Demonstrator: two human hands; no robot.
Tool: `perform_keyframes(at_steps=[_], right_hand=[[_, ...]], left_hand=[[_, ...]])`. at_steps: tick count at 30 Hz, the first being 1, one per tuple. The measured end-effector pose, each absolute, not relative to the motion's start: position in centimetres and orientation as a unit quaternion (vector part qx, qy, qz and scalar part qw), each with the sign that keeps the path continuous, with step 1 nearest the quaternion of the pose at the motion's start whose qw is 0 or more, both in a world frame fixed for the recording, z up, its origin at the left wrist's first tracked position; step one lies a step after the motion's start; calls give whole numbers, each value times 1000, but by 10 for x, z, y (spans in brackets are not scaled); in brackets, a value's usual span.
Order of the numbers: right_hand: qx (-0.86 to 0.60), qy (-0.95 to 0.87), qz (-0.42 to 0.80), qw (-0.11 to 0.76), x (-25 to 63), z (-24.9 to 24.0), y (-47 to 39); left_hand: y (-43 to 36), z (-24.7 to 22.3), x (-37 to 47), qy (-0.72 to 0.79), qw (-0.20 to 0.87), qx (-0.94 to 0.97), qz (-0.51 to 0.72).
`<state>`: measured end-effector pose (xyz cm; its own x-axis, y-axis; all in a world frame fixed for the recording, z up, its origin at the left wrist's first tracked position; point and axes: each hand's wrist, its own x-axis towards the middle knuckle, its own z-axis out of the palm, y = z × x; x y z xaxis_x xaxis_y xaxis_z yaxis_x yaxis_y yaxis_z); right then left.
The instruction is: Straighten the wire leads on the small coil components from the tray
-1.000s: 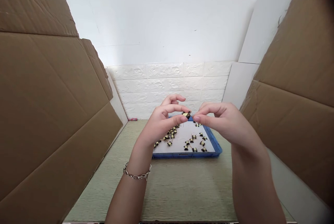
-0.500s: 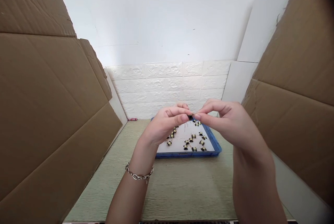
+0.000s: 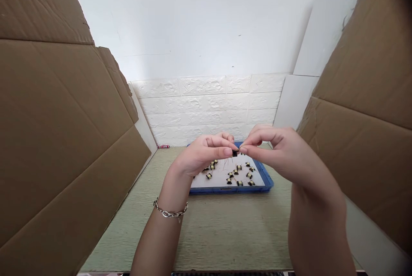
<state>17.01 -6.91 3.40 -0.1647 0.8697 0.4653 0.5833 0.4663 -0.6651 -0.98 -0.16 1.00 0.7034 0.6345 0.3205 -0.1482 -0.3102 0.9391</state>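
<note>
My left hand [image 3: 206,153] pinches a small black coil bobbin [image 3: 234,153] between thumb and fingers, above the blue tray [image 3: 269,181]. Thin wire leads hang below it. My right hand [image 3: 277,149] is closed in a pinch at the bobbin's right side, thumb and forefinger tips together; what lies between them is too fine to make out. Below, on the tray's white liner [image 3: 219,183], are several coil bobbins [image 3: 239,183] with black ends and pale yellow middles, thin wires sticking out. My left hand hides part of the tray.
Cardboard panels stand at the left [image 3: 58,138] and right [image 3: 363,130]. A white brick-patterned wall [image 3: 206,104] closes the back. A small red tube-like item [image 3: 163,147] lies at the greenish table's [image 3: 231,233] far left corner.
Both hands have come down slightly with the bobbin, and its dark end now shows more plainly. My right hand's fingertips stay pinched beside it.
</note>
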Motion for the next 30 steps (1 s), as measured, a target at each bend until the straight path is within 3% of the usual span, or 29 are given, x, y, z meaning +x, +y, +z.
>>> perform_keyframes(at_steps=[30], right_hand=[[-468,-775,207,370,175,36,-71]], left_hand=[[6,3,-7,131,657,688,280]])
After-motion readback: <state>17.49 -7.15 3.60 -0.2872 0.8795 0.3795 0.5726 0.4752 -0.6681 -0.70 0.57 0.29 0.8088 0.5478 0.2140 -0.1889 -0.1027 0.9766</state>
